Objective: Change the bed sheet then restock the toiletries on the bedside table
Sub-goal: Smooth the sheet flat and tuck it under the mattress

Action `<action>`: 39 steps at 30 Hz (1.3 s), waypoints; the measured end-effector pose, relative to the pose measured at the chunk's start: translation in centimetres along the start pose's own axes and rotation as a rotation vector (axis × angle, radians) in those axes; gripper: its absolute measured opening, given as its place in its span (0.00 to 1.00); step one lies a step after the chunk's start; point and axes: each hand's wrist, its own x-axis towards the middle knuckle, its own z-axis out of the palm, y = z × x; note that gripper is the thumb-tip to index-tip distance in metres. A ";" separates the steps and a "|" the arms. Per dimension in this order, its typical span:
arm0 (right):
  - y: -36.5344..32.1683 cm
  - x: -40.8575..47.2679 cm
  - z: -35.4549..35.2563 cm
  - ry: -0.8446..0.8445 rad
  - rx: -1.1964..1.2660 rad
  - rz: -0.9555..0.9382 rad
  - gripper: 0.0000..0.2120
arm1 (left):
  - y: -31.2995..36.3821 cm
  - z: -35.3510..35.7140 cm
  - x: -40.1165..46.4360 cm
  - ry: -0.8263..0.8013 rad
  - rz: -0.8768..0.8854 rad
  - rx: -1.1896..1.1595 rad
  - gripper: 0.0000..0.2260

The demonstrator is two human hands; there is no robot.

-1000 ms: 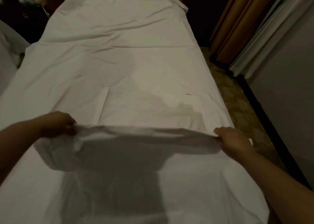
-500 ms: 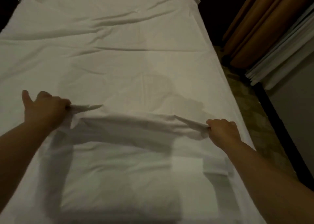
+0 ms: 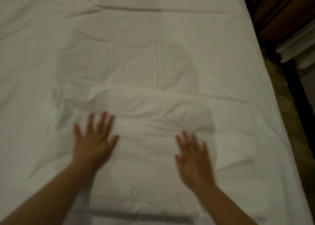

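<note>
Sheet (image 3: 153,37) white, spread across the bed, bunched into a raised fold near centre. Left hand (image 3: 94,142) and right hand (image 3: 194,156) lie flat on it, fingers (image 3: 102,120) spread wide, holding nothing.

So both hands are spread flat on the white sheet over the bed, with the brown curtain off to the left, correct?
Not quite: the head view shows the brown curtain off to the right of the bed, not the left. The rest holds: the left hand and right hand are both spread, fingers straight, on the white sheet.
</note>
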 end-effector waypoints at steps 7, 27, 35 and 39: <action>7.2 -6.1 -2.9 -0.115 0.012 0.600 0.27 | -3.7 -1.9 -4.5 0.068 -0.225 -0.019 0.29; 7.9 -18.1 -3.0 -0.301 0.057 0.894 0.31 | -3.6 1.1 -11.5 0.004 -0.151 -0.142 0.34; -6.3 0.1 -3.1 0.055 0.075 0.128 0.27 | 6.5 -1.9 -3.3 -0.032 0.373 -0.028 0.32; -8.1 7.6 -1.6 0.003 0.065 0.030 0.29 | 2.7 -2.3 3.0 -0.043 0.133 -0.041 0.28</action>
